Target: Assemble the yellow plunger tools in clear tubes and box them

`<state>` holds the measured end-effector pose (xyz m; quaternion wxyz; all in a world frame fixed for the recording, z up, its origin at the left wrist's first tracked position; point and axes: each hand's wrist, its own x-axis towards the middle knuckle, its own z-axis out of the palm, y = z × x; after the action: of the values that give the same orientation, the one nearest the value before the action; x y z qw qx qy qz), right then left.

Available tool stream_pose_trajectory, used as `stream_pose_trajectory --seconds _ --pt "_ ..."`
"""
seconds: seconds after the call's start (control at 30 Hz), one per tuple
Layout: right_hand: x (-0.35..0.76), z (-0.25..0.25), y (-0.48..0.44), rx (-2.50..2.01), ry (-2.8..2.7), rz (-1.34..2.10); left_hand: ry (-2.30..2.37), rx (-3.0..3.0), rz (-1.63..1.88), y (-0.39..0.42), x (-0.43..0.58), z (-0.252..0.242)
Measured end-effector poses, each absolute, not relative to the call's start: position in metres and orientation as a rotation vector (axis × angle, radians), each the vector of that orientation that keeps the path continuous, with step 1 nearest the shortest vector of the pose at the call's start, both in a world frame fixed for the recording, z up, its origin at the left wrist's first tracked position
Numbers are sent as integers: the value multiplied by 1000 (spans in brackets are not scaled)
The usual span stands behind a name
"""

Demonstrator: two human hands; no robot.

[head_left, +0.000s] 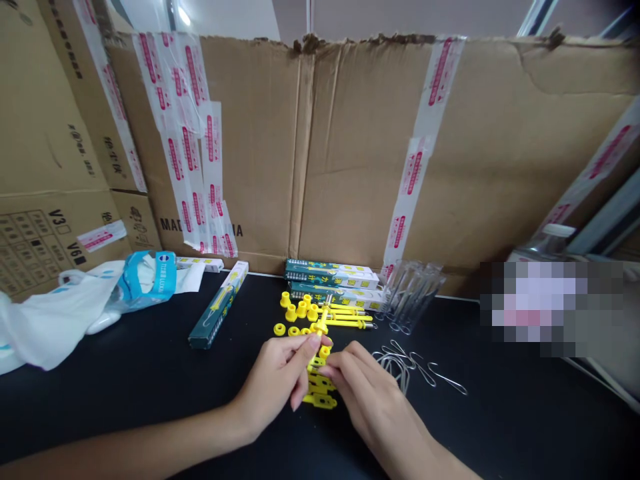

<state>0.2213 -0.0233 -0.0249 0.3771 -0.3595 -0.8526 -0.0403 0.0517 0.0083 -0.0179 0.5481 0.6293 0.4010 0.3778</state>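
Left hand (273, 380) and right hand (373, 407) meet over a black tabletop (480, 427), fingers together and pinching a linked strip of yellow plastic tags (320, 393);

the grip is partly hidden, though the strip lies directly under the hands, its lower tags already joined; beyond the strip, yellow plastic caps (293, 312) and yellow-handled metal hooks (345, 319) sit loose, not yet joined to it; farther beyond it stand green-and-white boxes (330, 275); right of it lie bent steel wire loops (400, 363) and clear plastic sleeves (410, 293); left of it lies a single green box (217, 313).
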Motion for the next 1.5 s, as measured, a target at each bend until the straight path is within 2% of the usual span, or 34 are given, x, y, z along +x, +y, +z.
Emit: stream_pose_trajectory --seconds 0.23,0.4,0.5,0.67,0.87,1.23,1.5 --pt "217 -27 -24 -1009 -1942 293 832 1426 914 7 52 -20" --pt "214 -27 -20 -1080 -1581 928 781 1365 918 6 51 -23" --pt "210 -29 -19 -1019 -1377 1106 720 1354 967 8 52 -21" --pt "202 -38 -24 -897 -1273 1087 671 1287 1040 10 52 -20" --pt "199 -40 -30 -903 -1449 937 657 1255 1106 4 53 -19" --pt "190 -42 -25 -964 -1179 1079 686 1239 1074 0 53 -19" --pt "187 -35 -29 -992 -1237 1099 736 1338 1126 1 50 -26"
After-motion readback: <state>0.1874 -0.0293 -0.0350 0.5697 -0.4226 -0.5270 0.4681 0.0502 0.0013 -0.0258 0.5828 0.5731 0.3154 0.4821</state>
